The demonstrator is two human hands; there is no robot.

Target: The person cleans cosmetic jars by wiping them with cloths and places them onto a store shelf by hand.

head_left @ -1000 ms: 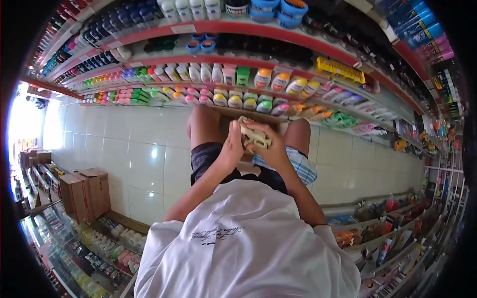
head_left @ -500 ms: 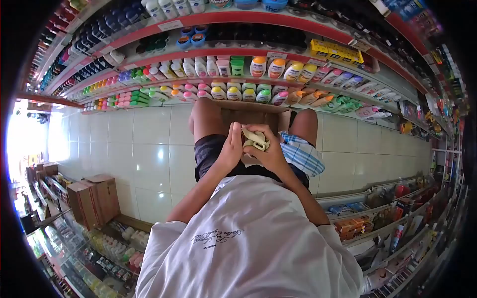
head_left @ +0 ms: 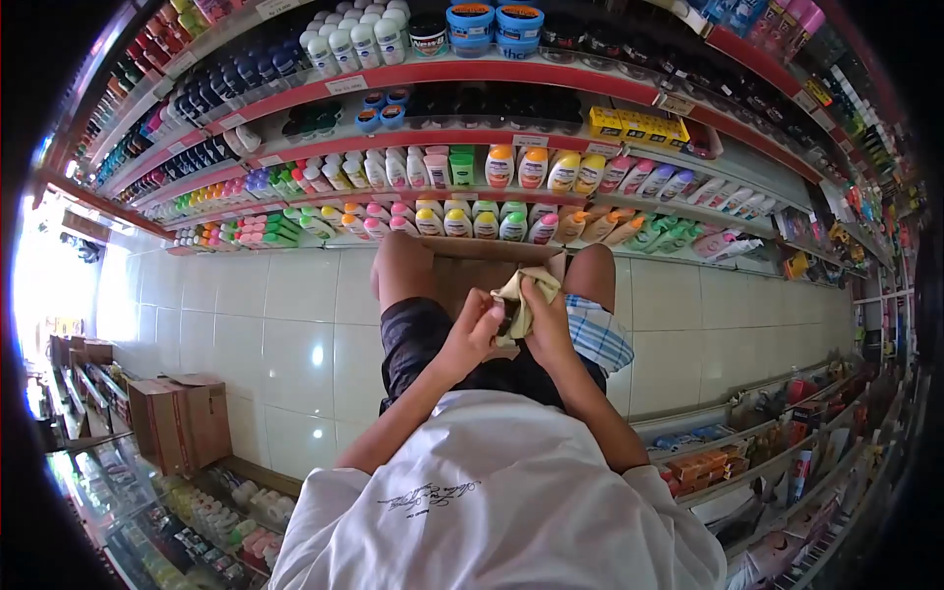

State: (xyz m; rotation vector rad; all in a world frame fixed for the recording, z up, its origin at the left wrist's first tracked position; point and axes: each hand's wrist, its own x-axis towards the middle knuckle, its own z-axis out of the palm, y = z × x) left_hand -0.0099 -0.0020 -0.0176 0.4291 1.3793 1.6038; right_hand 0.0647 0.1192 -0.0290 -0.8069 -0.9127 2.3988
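Observation:
In front of my lap, my right hand (head_left: 549,323) is closed around a crumpled pale yellow-green cloth (head_left: 532,289), its thumb pressed on top. Close by on the left, my left hand (head_left: 474,326) has its fingers curled in a pinch. A small dark item (head_left: 508,313) shows between those fingers and the cloth; its kind is hidden. Beyond both hands, an open cardboard box (head_left: 472,248) sits between my knees. A blue-and-white checked cloth (head_left: 600,336) lies over my right thigh.
Shelves ahead carry rows of lotion bottles (head_left: 532,167), roll-on bottles (head_left: 364,41), blue tubs (head_left: 518,28) and a yellow carton (head_left: 639,124). A closed cardboard box (head_left: 179,423) stands at left on the tiled floor (head_left: 295,324). Glass display cases (head_left: 157,501) are behind me.
The camera view has tilted up, showing more of the upper shelves. My right hand has moved right with the cloth and turned it upward. My left hand's straight fingers have curled in.

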